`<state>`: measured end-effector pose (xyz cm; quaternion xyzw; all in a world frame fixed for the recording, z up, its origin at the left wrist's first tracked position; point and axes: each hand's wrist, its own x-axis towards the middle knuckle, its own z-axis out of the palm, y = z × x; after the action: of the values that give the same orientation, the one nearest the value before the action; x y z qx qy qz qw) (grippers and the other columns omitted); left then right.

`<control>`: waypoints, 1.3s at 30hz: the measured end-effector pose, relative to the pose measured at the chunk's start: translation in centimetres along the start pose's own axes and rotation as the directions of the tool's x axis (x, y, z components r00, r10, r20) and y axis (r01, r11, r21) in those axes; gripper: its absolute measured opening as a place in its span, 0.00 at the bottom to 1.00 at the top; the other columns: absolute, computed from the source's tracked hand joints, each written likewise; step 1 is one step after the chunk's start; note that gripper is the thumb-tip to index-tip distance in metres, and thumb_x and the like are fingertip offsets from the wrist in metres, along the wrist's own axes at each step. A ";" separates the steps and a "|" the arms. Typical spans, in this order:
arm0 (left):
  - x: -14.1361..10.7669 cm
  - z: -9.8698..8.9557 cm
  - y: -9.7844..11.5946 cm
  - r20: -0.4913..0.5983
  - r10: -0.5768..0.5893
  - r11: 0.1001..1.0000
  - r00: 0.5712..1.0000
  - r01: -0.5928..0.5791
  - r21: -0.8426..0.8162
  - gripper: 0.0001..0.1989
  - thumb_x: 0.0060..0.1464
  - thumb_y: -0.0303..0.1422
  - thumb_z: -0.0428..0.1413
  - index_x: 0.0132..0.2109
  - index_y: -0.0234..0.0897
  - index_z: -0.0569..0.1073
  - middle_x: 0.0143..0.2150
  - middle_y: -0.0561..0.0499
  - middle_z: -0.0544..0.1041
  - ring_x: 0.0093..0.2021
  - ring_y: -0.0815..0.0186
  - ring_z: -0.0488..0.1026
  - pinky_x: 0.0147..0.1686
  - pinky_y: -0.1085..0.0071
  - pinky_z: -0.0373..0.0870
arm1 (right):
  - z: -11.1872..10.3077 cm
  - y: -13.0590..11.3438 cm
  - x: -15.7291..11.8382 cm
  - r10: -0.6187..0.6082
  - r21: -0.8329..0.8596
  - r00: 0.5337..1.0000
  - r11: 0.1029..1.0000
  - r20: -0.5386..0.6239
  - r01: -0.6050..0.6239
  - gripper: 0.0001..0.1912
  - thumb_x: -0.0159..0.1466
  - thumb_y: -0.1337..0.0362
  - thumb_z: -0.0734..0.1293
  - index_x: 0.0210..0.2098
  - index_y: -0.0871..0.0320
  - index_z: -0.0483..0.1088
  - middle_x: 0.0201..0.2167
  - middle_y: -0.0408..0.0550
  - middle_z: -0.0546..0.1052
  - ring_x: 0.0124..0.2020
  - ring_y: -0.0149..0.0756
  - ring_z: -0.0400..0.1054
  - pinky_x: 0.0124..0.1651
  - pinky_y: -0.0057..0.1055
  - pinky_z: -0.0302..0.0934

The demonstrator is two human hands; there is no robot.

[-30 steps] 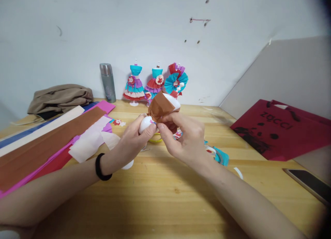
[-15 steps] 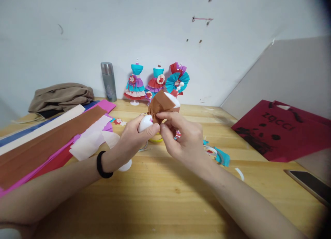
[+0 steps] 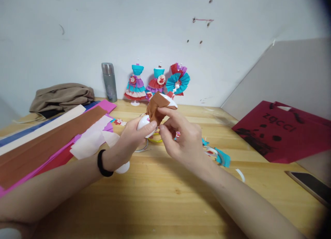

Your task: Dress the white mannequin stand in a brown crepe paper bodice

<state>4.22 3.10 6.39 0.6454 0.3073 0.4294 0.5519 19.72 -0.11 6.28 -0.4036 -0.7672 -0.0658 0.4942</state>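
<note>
A small white mannequin is held tilted above the table, its beaded neck end pointing up and to the right. Brown crepe paper wraps its body, with creases near the waist. Around the rounded white lower end, my left hand is closed, thumb on top. My right hand has its index finger on the brown paper and its thumb just below, at the paper's lower edge. The fingers hide part of that edge. Behind the mannequin, a yellow ring lies on the table, partly covered.
Three mannequins in paper dresses stand by the wall, with a flask to their left. Crepe paper strips and brown cloth lie left. Tape and teal scraps, a red bag and a phone are right.
The mannequin has tipped slightly, and its loose brown paper flap now lies lower and closer to the body. Both hands stay in nearly the same place.
</note>
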 end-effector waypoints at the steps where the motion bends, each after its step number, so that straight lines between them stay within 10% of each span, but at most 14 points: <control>1: 0.0 0.0 -0.1 0.006 -0.006 1.000 1.000 0.006 -0.007 0.18 0.56 0.47 0.57 0.32 0.37 0.64 0.23 0.59 0.59 0.22 0.74 0.51 0.23 0.73 0.48 | 0.0 0.0 0.0 -0.010 0.004 1.000 1.000 -0.004 0.010 0.18 0.64 0.73 0.60 0.54 0.60 0.66 0.26 0.42 0.77 0.22 0.30 0.69 0.27 0.29 0.61; 9: 0.3 -0.6 -1.3 0.089 -0.025 0.976 0.996 0.044 -0.214 0.23 0.59 0.50 0.54 0.25 0.37 0.63 0.18 0.58 0.53 0.18 0.75 0.46 0.19 0.72 0.42 | -0.4 -0.2 0.5 -0.135 0.011 0.989 0.991 -0.052 0.136 0.07 0.62 0.73 0.63 0.32 0.56 0.70 0.20 0.40 0.72 0.19 0.27 0.63 0.23 0.27 0.56; 17: 0.7 -0.8 -1.3 0.168 -0.214 0.880 0.962 0.265 -0.394 0.19 0.60 0.45 0.48 0.30 0.33 0.69 0.20 0.50 0.70 0.13 0.77 0.51 0.15 0.75 0.43 | -0.8 0.4 1.1 -0.079 0.003 0.992 0.997 -0.096 0.079 0.11 0.62 0.72 0.64 0.24 0.54 0.65 0.16 0.40 0.68 0.17 0.28 0.60 0.22 0.28 0.54; 24: 1.3 -1.5 -1.6 0.562 -0.161 0.714 0.811 0.489 -0.501 0.23 0.60 0.47 0.43 0.35 0.33 0.72 0.16 0.53 0.65 0.11 0.75 0.46 0.12 0.76 0.42 | -0.9 0.5 1.0 0.010 0.053 0.994 0.999 -0.109 -0.004 0.09 0.63 0.70 0.63 0.27 0.53 0.65 0.18 0.41 0.68 0.17 0.30 0.60 0.23 0.29 0.53; 39: 0.7 -2.1 -3.2 0.800 0.033 0.612 0.599 0.621 -0.490 0.26 0.53 0.56 0.47 0.25 0.38 0.67 0.12 0.54 0.60 0.07 0.74 0.43 0.08 0.76 0.40 | -1.5 2.7 1.9 0.219 0.121 0.975 0.967 0.042 -0.222 0.18 0.66 0.63 0.56 0.19 0.53 0.55 0.17 0.40 0.60 0.20 0.31 0.55 0.28 0.32 0.49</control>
<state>2.88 5.36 3.43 0.4138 -0.0327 0.1015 0.9041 22.29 2.04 7.77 -0.4556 -0.7270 0.0433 0.5119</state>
